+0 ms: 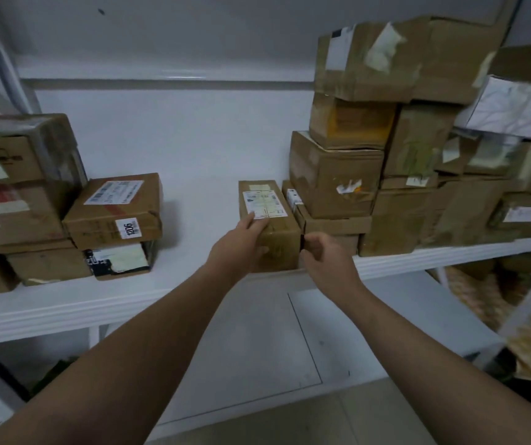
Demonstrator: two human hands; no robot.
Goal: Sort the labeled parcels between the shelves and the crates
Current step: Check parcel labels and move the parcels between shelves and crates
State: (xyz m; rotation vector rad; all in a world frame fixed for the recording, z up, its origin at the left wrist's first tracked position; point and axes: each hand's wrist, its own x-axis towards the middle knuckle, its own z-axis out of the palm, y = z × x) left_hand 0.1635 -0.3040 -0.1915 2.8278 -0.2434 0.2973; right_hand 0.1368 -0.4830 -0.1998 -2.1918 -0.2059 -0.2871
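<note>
A small brown cardboard parcel [272,205] with a white label on top lies on the white shelf [193,200], near its front edge. My left hand [241,245] grips its near left corner, fingers on the top by the label. My right hand [325,255] hovers just right of the parcel's near end, fingers loosely curled and holding nothing. Directly right of the parcel, a stack of cardboard boxes [334,175] stands against it.
More boxes are piled high at the right [418,123]. At the left stand other parcels, one marked 1206 [116,213], above a black-and-white packet [119,260]. A lower shelf [257,342] shows beneath, with patterned parcels [520,332] at the lower right.
</note>
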